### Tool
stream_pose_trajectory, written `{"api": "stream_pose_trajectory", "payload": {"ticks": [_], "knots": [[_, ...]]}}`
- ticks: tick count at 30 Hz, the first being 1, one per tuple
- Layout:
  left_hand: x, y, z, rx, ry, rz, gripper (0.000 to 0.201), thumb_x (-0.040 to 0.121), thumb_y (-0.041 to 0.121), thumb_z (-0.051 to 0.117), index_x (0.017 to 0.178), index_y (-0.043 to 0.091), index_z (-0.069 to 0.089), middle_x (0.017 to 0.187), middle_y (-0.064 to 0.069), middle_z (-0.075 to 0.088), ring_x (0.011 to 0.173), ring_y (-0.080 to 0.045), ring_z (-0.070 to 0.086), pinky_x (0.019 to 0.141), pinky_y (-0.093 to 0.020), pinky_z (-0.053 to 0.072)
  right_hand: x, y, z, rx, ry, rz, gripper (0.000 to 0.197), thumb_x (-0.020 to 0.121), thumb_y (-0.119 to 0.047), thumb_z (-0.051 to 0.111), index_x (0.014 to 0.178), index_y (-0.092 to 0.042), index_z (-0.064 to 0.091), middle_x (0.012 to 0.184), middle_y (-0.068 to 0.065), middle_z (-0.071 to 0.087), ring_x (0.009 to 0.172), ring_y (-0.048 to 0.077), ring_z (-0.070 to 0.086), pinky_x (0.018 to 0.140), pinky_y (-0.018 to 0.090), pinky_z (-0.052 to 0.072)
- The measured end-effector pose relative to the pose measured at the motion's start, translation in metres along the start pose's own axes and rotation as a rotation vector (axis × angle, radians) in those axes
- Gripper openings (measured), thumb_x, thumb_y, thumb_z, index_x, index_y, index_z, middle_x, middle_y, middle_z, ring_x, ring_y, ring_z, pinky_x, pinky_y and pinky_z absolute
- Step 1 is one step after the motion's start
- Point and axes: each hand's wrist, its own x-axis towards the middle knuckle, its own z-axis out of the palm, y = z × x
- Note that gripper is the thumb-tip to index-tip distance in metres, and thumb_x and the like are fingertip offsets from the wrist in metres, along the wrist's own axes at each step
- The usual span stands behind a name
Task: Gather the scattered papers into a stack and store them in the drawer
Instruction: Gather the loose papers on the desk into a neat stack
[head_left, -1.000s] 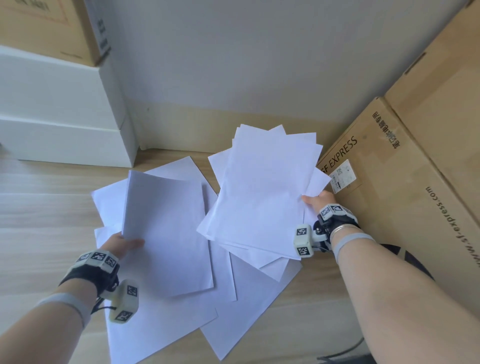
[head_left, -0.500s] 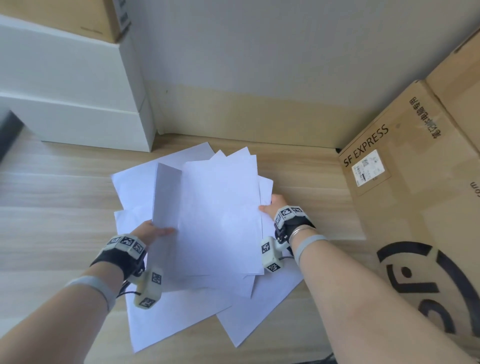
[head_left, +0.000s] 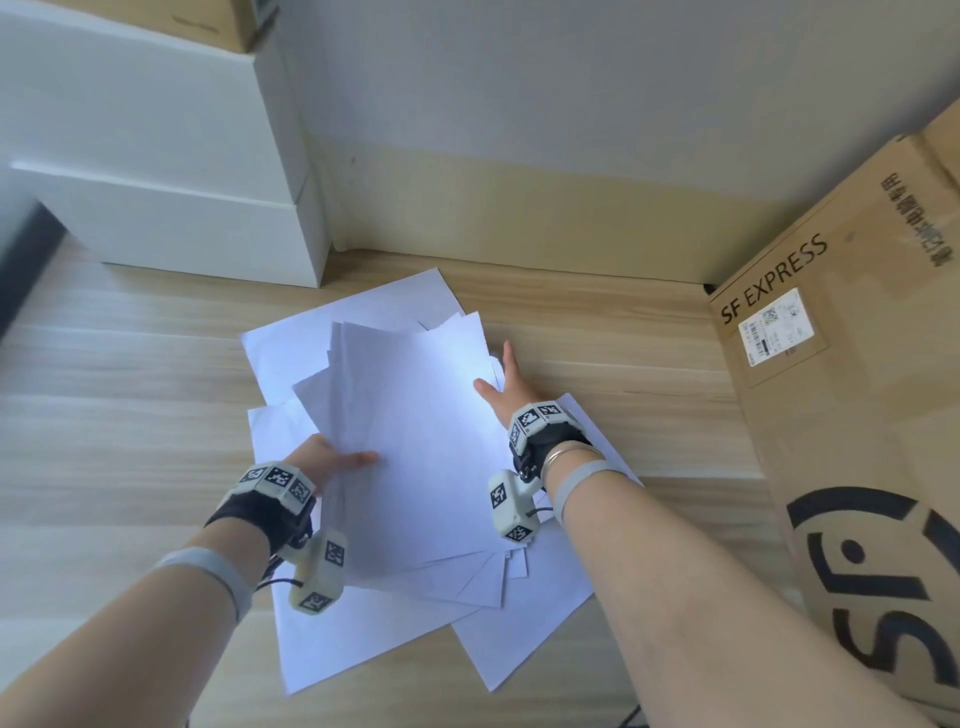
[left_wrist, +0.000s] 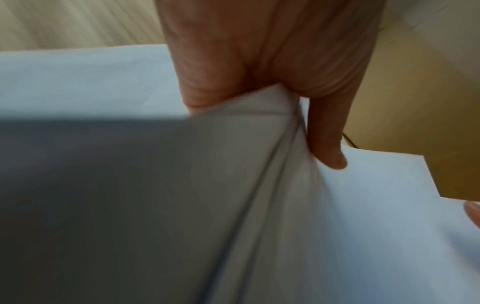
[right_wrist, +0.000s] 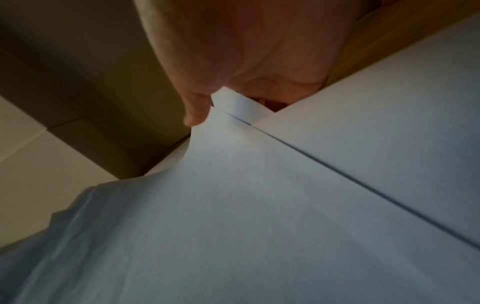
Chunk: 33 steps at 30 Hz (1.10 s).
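A loose stack of white papers (head_left: 415, 441) hangs just above the wooden floor, held between both hands. My left hand (head_left: 332, 460) pinches its left edge, thumb on top; in the left wrist view the thumb (left_wrist: 330, 152) presses the sheets (left_wrist: 363, 205) and the fingers are hidden beneath. My right hand (head_left: 501, 387) holds the right edge, thumb on top and index finger stretched along the edge. The right wrist view shows the sheets (right_wrist: 259, 205) tucked between thumb (right_wrist: 193, 115) and palm. More loose sheets (head_left: 363, 639) lie underneath. A white drawer unit (head_left: 156, 223) stands at back left, its drawers closed.
A large SF Express cardboard box (head_left: 857, 364) stands close on the right. Another cardboard box (head_left: 208, 21) sits on top of the white unit. A wall with a beige skirting board (head_left: 519, 218) closes off the back. A dark object (head_left: 21, 270) is at the far left edge.
My right hand has carried its stack left and down onto the sheet in my left hand. The two bundles are now one, held lower over the floor.
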Motion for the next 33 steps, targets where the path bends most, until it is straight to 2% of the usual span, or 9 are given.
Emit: {"api": "stream_pose_trajectory", "payload": {"ticks": [3, 5, 7, 11, 14, 18, 22, 27, 33], "knots": [[0.002, -0.002, -0.001, -0.017, 0.015, -0.006, 0.042, 0.072, 0.036, 0.077, 0.083, 0.0, 0.06, 0.07, -0.012, 0.06, 0.057, -0.029, 0.055, 0.053, -0.026, 0.041, 0.005, 0.005, -0.004, -0.062, 0.052, 0.066, 0.079, 0.096, -0.029, 0.048, 0.15, -0.022, -0.009, 0.159, 0.003, 0.013, 0.14, 0.028, 0.033, 0.108, 0.034, 0.032], [0.003, -0.004, -0.002, -0.091, 0.028, 0.025, 0.047, 0.071, 0.028, 0.079, 0.099, -0.006, 0.063, 0.09, -0.019, 0.067, 0.083, -0.036, 0.065, 0.079, -0.037, 0.052, 0.005, 0.009, -0.008, -0.1, 0.091, 0.12, 0.078, 0.096, -0.029, 0.049, 0.151, -0.018, -0.006, 0.158, 0.006, 0.019, 0.138, 0.029, 0.036, 0.106, 0.033, 0.034], [0.001, -0.002, -0.001, -0.154, 0.033, 0.036, 0.043, 0.071, 0.018, 0.078, 0.104, -0.006, 0.063, 0.1, -0.022, 0.067, 0.094, -0.037, 0.064, 0.096, -0.046, 0.048, 0.005, 0.013, -0.009, -0.08, 0.104, 0.145, 0.077, 0.095, -0.029, 0.05, 0.152, -0.014, -0.001, 0.157, 0.007, 0.021, 0.139, 0.028, 0.033, 0.108, 0.032, 0.031], [0.001, 0.007, -0.001, -0.241, 0.037, 0.087, 0.046, 0.07, 0.016, 0.079, 0.108, -0.004, 0.063, 0.107, -0.025, 0.067, 0.102, -0.041, 0.064, 0.098, -0.054, 0.046, 0.001, 0.018, -0.011, 0.027, 0.102, 0.148, 0.081, 0.091, -0.032, 0.057, 0.151, -0.009, 0.007, 0.157, 0.008, 0.021, 0.143, 0.025, 0.027, 0.114, 0.033, 0.025], [0.004, 0.013, -0.007, -0.296, 0.047, 0.145, 0.069, 0.057, 0.028, 0.085, 0.114, -0.004, 0.061, 0.111, -0.025, 0.067, 0.102, -0.041, 0.064, 0.097, -0.054, 0.046, -0.002, 0.019, -0.016, 0.155, 0.135, 0.119, 0.084, 0.085, -0.034, 0.066, 0.149, -0.006, 0.019, 0.153, 0.007, 0.029, 0.143, 0.024, 0.029, 0.115, 0.035, 0.025], [0.012, 0.021, -0.017, -0.358, 0.041, 0.245, 0.105, 0.021, 0.055, 0.088, 0.108, 0.0, 0.063, 0.108, -0.023, 0.069, 0.099, -0.04, 0.066, 0.095, -0.054, 0.049, -0.01, 0.01, -0.04, 0.303, 0.195, -0.018, 0.049, 0.079, -0.012, 0.075, 0.122, -0.007, 0.051, 0.116, 0.002, 0.064, 0.103, 0.015, 0.062, 0.091, 0.02, 0.048], [-0.022, 0.055, -0.024, -0.438, 0.016, 0.368, 0.078, 0.029, 0.043, 0.087, 0.098, 0.014, 0.064, 0.112, -0.022, 0.067, 0.104, -0.038, 0.064, 0.098, -0.054, 0.046, -0.024, -0.013, -0.067, 0.4, 0.168, -0.129, 0.042, 0.077, -0.001, 0.073, 0.115, -0.009, 0.058, 0.119, 0.012, 0.065, 0.1, 0.019, 0.062, 0.099, 0.034, 0.048], [-0.061, 0.091, -0.026, -0.408, 0.046, 0.534, 0.06, 0.042, 0.039, 0.08, 0.095, 0.019, 0.062, 0.09, 0.001, 0.066, 0.097, -0.03, 0.063, 0.094, -0.043, 0.048, -0.035, -0.043, -0.084, 0.204, 0.178, -0.142, 0.038, 0.077, -0.005, 0.074, 0.113, 0.001, 0.064, 0.118, 0.016, 0.066, 0.108, 0.023, 0.062, 0.094, 0.028, 0.044], [-0.072, 0.112, -0.036, -0.496, 0.12, 0.69, 0.029, 0.074, 0.0, 0.072, 0.093, 0.02, 0.06, 0.081, 0.011, 0.067, 0.08, -0.007, 0.066, 0.077, -0.021, 0.049, -0.043, -0.054, -0.086, 0.223, 0.259, -0.175, 0.035, 0.075, -0.005, 0.076, 0.107, 0.006, 0.065, 0.113, 0.018, 0.067, 0.099, 0.021, 0.064, 0.089, 0.029, 0.047]]}}
